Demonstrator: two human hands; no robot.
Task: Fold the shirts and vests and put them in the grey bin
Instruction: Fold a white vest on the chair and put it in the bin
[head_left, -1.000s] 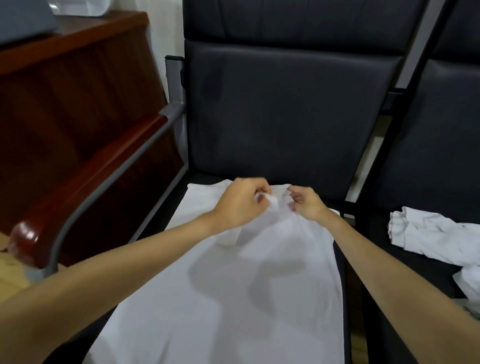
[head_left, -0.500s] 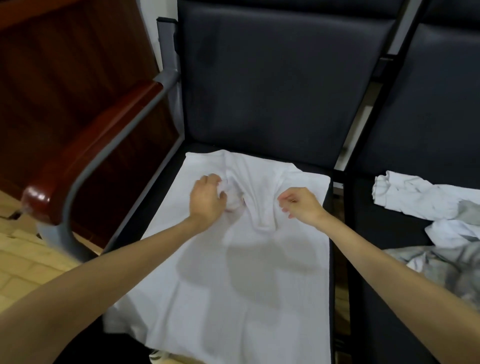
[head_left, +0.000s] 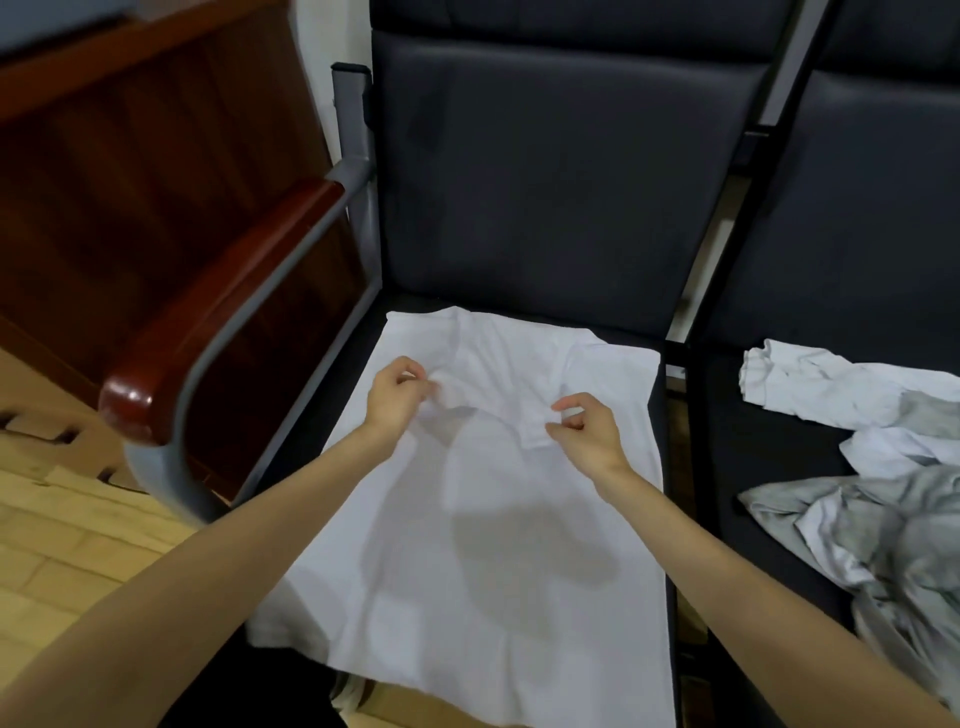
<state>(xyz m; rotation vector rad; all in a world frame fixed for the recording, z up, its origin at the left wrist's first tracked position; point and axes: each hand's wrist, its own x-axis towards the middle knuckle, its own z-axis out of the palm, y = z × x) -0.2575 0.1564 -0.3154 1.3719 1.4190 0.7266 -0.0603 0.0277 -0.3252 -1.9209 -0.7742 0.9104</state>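
A white shirt (head_left: 498, 519) lies spread flat on the dark seat of a chair (head_left: 540, 171), its neck end toward the backrest and its hem hanging over the front edge. My left hand (head_left: 397, 397) pinches a fold of fabric near the shirt's upper left. My right hand (head_left: 587, 431) has curled fingers pinching a fabric edge near the upper right. The two hands are apart, on either side of the neck area. The grey bin is not in view.
A heap of white and grey garments (head_left: 883, 467) lies on the neighbouring seat to the right. A red-brown wooden armrest (head_left: 218, 322) on a grey metal frame borders the seat on the left, with a dark wooden desk (head_left: 130, 182) behind it. Pale wood floor shows lower left.
My hands went from close together at the collar to spread apart, and the shirt's top now lies flatter on the seat. The view has shifted to show more of the pile on the right.
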